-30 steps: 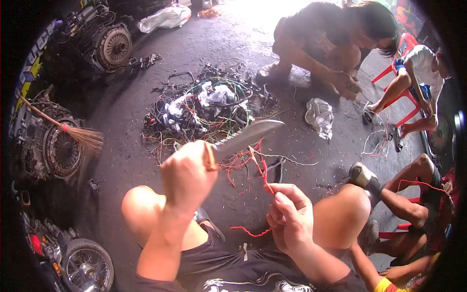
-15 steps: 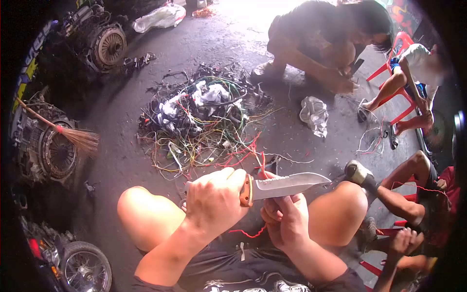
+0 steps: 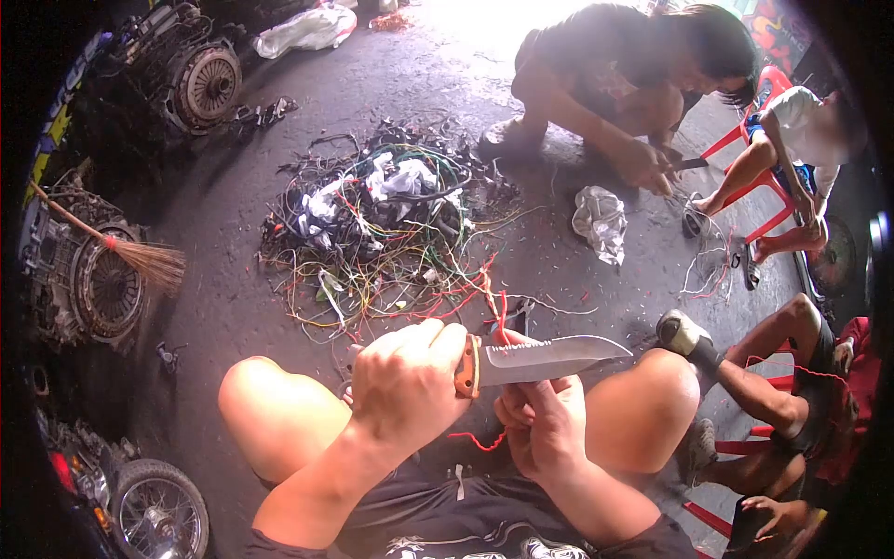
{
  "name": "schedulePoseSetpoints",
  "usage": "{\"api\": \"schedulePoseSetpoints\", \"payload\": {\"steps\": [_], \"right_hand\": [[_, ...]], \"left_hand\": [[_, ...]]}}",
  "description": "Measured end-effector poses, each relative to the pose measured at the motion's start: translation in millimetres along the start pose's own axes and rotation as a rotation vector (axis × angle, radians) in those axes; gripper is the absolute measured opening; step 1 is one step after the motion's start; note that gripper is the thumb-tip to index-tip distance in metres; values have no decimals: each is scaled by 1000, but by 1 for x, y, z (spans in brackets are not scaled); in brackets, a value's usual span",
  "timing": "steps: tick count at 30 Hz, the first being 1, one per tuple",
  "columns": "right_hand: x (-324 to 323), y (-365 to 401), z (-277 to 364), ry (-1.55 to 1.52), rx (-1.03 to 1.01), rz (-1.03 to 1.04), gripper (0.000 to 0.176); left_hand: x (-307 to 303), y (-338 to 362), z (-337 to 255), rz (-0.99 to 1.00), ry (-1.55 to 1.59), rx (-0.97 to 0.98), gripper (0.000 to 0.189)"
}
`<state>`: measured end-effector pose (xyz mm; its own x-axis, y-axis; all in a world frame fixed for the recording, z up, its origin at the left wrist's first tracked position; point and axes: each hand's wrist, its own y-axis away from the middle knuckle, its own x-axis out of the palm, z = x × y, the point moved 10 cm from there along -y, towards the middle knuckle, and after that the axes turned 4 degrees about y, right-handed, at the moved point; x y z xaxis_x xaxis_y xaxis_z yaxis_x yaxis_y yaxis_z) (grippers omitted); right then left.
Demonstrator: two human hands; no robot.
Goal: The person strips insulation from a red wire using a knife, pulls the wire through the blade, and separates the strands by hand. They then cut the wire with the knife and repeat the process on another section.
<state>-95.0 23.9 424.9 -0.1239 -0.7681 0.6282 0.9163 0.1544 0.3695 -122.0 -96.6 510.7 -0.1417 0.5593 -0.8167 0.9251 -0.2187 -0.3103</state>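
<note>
My left hand [image 3: 405, 377] is closed around the wooden handle of a knife [image 3: 549, 359]. Its broad blade points right, with a notched stretch near the handle. Just below the blade, my right hand [image 3: 545, 424] pinches a red wire [image 3: 480, 443], its thumb close to the blade's lower edge. One end of the wire curls out to the left over my lap, and a red piece stands up behind the blade. Where the blade meets the wire is hidden from me. Beyond my hands lies a tangled heap of wires [image 3: 382, 233] in many colours.
Across the floor a person [image 3: 643, 93] crouches with a dark-handled tool. A crumpled silver bag [image 3: 601, 224] lies between us. Other people sit on red chairs [image 3: 768, 205] at right. Engine parts [image 3: 107, 289], a straw broom [image 3: 140, 256] and a motorcycle wheel [image 3: 160, 512] line the left.
My hands and the knife stay almost in place, shifting slightly left. The crouching person's hands have moved, and the seated person at lower right has lowered a hand.
</note>
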Motion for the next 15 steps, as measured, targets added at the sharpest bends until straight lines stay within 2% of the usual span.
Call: {"api": "schedulePoseSetpoints", "payload": {"steps": [15], "right_hand": [[1,4,-2,72,-16,-26,40]], "left_hand": [[5,2,3,-5,-24,-6,16]]}}
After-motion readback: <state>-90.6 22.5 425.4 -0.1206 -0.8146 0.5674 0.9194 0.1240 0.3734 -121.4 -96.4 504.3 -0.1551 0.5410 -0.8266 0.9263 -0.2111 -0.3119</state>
